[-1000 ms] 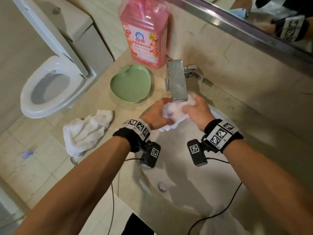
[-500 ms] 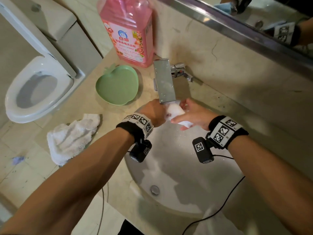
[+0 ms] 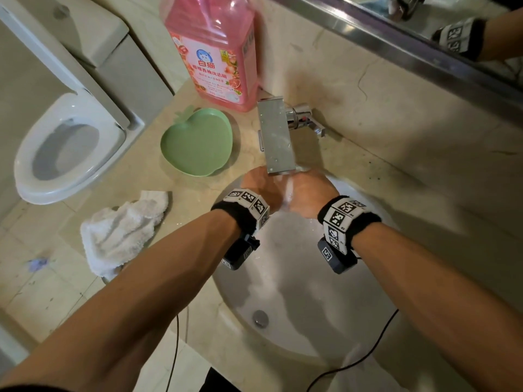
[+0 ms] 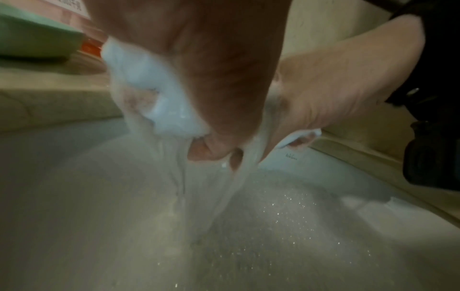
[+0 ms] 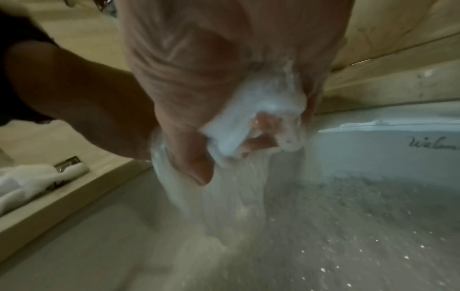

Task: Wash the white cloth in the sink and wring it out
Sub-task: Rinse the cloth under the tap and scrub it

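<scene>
Both hands are bunched together under the flat chrome faucet (image 3: 276,137), over the back of the white sink (image 3: 305,335). My left hand (image 3: 261,188) and right hand (image 3: 307,193) squeeze the wet white cloth (image 3: 288,190) between them; only a sliver of it shows in the head view. In the left wrist view the soaked cloth (image 4: 161,98) bulges from my curled fingers (image 4: 206,149). Under my right fingers (image 5: 199,171) the cloth (image 5: 248,122) is bunched too. Water streams from it into the basin in both wrist views.
A second white towel (image 3: 121,233) lies crumpled on the counter left of the sink. A green apple-shaped dish (image 3: 198,142) and a big pink detergent bottle (image 3: 215,52) stand behind it. A toilet (image 3: 65,148) is at far left. The drain (image 3: 260,318) is near the basin's front.
My hands have closed tightly together around the cloth under the spout, so much less of it shows. The head view has shifted right and closer.
</scene>
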